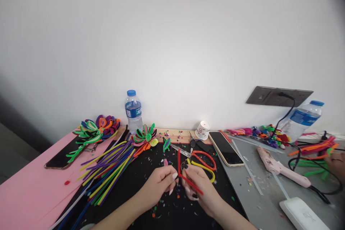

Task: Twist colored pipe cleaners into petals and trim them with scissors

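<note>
Between my two hands is a red pipe cleaner (179, 160), bent so that one part stands up and the other slants down to the right. My left hand (164, 183) is closed, its fingertips pinching at the bend. My right hand (201, 188) is closed on the same pipe cleaner, whose slanting part crosses the fingers. Just beyond my right hand lie scissors (203, 160) with red handles and a bent yellow pipe cleaner (211, 175). A small green and purple twisted piece (166, 144) rests past my left hand.
Loose pipe cleaners (110, 172) and pipe cleaner flowers (147, 136) lie left, near a water bottle (133, 113). A paper cup (202, 130) and a phone (226, 149) stand and lie behind. Right are a glue gun (285, 172), cables and another person's hand (335, 163).
</note>
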A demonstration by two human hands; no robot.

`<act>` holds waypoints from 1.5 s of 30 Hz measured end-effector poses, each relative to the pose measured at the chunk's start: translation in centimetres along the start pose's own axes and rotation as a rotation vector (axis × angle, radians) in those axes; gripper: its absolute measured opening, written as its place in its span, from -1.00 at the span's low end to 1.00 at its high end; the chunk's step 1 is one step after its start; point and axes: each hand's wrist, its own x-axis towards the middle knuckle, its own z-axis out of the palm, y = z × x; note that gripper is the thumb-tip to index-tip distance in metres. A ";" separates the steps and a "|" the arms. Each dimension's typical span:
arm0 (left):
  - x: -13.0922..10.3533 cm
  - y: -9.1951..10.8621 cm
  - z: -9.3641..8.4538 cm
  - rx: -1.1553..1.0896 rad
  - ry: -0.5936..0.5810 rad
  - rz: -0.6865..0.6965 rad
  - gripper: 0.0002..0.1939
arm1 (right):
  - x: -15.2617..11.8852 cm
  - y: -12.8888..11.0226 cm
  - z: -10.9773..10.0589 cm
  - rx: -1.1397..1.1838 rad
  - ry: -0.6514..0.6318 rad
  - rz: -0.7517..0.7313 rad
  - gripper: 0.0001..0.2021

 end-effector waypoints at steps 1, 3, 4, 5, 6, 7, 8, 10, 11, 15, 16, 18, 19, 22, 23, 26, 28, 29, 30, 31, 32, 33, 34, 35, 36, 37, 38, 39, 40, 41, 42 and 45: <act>0.1 -0.1 -0.1 -0.086 -0.002 -0.028 -0.68 | 0.2 -0.2 -0.3 -0.114 0.058 -0.088 -0.67; 0.2 -0.2 -0.3 -0.235 -0.005 -0.071 -0.68 | 0.4 -0.8 -0.9 -0.317 0.147 -0.274 -0.82; 0.2 -0.2 -0.3 -0.298 -0.011 -0.089 -0.69 | 0.5 -1.0 -1.1 -0.414 0.159 -0.366 -0.87; 0.1 -0.1 -0.3 -0.356 -0.022 -0.108 -0.69 | 0.5 -1.2 -1.3 -0.510 0.138 -0.432 -0.85; 0.1 0.0 -0.3 -0.406 -0.038 -0.129 -0.70 | 0.4 -1.4 -1.4 -0.600 0.104 -0.488 -0.79; 0.1 0.1 -0.3 -0.449 -0.057 -0.150 -0.71 | 0.3 -1.5 -1.5 -0.685 0.057 -0.528 -0.75; 0.0 0.1 -0.3 -0.485 -0.080 -0.172 -0.72 | 0.2 -1.5 -1.6 -0.760 0.011 -0.559 -0.74; -0.1 0.2 -0.3 -0.527 -0.116 -0.205 -0.73 | 0.0 -1.6 -1.6 -0.863 -0.054 -0.617 -0.76; -0.2 0.2 -0.3 -0.536 -0.129 -0.218 -0.73 | 0.0 -1.6 -1.5 -0.891 -0.075 -0.643 -0.79; -0.3 0.2 -0.3 -0.526 -0.181 -0.262 -0.73 | 0.0 -1.6 -1.5 -0.943 -0.108 -0.680 -0.87; -0.3 0.2 -0.2 -0.523 -0.193 -0.273 -0.73 | 0.0 -1.6 -1.5 -0.955 -0.113 -0.678 -0.89; -0.3 0.3 -0.2 -0.523 -0.205 -0.288 -0.73 | 0.0 -1.6 -1.5 -0.974 -0.122 -0.675 -0.91; -0.3 0.3 -0.2 -0.529 -0.208 -0.293 -0.74 | -0.1 -1.6 -1.5 -0.981 -0.126 -0.674 -0.92; -0.4 0.2 -0.1 -0.561 -0.225 -0.301 -0.74 | -0.1 -1.6 -1.4 -0.989 -0.127 -0.667 -0.91; -0.4 0.2 -0.1 -0.574 -0.235 -0.303 -0.75 | -0.2 -1.5 -1.4 -0.990 -0.129 -0.664 -0.90; -0.4 0.2 -0.2 -0.601 -0.266 -0.316 -0.75 | -0.2 -1.4 -1.4 -0.988 -0.139 -0.650 -0.86; -0.4 0.3 -0.2 -0.604 -0.276 -0.326 -0.76 | -0.2 -1.4 -1.4 -0.989 -0.149 -0.640 -0.86; -0.4 0.4 -0.3 -0.606 -0.280 -0.330 -0.76 | -0.2 -1.5 -1.3 -0.991 -0.156 -0.636 -0.86; -0.4 0.5 -0.3 -0.609 -0.283 -0.334 -0.76 | -0.3 -1.6 -1.3 -0.994 -0.163 -0.633 -0.88; -0.4 0.5 -0.3 -0.611 -0.285 -0.336 -0.77 | -0.3 -1.7 -1.3 -1.001 -0.174 -0.628 -0.89; -0.4 0.6 -0.3 -0.611 -0.284 -0.338 -0.77 | -0.4 -1.8 -1.2 -1.012 -0.185 -0.624 -0.90; -0.4 0.6 -0.2 -0.605 -0.280 -0.338 -0.77 | -0.5 -2.0 -1.1 -1.029 -0.197 -0.618 -0.91; -0.4 0.6 -0.2 -0.589 -0.270 -0.336 -0.77 | -0.5 -2.1 -1.1 -1.050 -0.206 -0.612 -0.91; -0.5 0.5 -0.2 -0.563 -0.259 -0.331 -0.77 | -0.6 -2.3 -1.0 -1.072 -0.211 -0.607 -0.91; -0.5 0.5 -0.2 -0.532 -0.246 -0.324 -0.76 | -0.6 -2.4 -1.0 -1.091 -0.212 -0.600 -0.90; -0.4 0.4 -0.2 -0.496 -0.235 -0.315 -0.76 | -0.7 -2.4 -0.9 -1.101 -0.209 -0.593 -0.90; -0.4 0.3 -0.2 -0.458 -0.224 -0.306 -0.75 | -0.7 -2.5 -0.9 -1.099 -0.204 -0.584 -0.89; -0.4 0.2 -0.2 -0.420 -0.214 -0.293 -0.75 | -0.7 -2.4 -0.9 -1.085 -0.197 -0.572 -0.88; -0.4 0.2 -0.3 -0.378 -0.207 -0.277 -0.75 | -0.7 -2.4 -0.8 -1.060 -0.188 -0.558 -0.87; -0.3 0.1 -0.3 -0.332 -0.202 -0.259 -0.76 | -0.7 -2.3 -0.9 -1.029 -0.177 -0.542 -0.86; -0.3 0.1 -0.3 -0.281 -0.199 -0.237 -0.76 | -0.7 -2.2 -0.9 -0.993 -0.164 -0.521 -0.85; -0.2 0.4 -0.2 -0.113 -0.195 -0.162 -0.77 | -0.5 -1.5 -1.0 -0.865 -0.143 -0.415 -0.83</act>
